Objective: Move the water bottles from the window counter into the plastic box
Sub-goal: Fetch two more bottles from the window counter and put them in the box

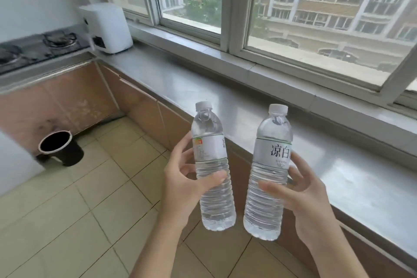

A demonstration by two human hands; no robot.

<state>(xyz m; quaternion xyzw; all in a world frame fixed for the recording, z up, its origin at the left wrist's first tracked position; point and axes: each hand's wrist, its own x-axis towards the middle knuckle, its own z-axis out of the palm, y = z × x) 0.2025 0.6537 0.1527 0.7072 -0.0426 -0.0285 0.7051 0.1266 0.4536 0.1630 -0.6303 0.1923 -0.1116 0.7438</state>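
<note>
While both hands are full, the left hand (180, 178) grasping one bottle (212, 165) and the right hand (302, 189) another (268, 169), each upright and off the counter (248, 106) edge, the box (nowhere visible) can't be placed.

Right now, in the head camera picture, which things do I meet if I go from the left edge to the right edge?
Gas stove → black bin → white appliance → left hand → left bottle → right bottle → right hand.
</note>
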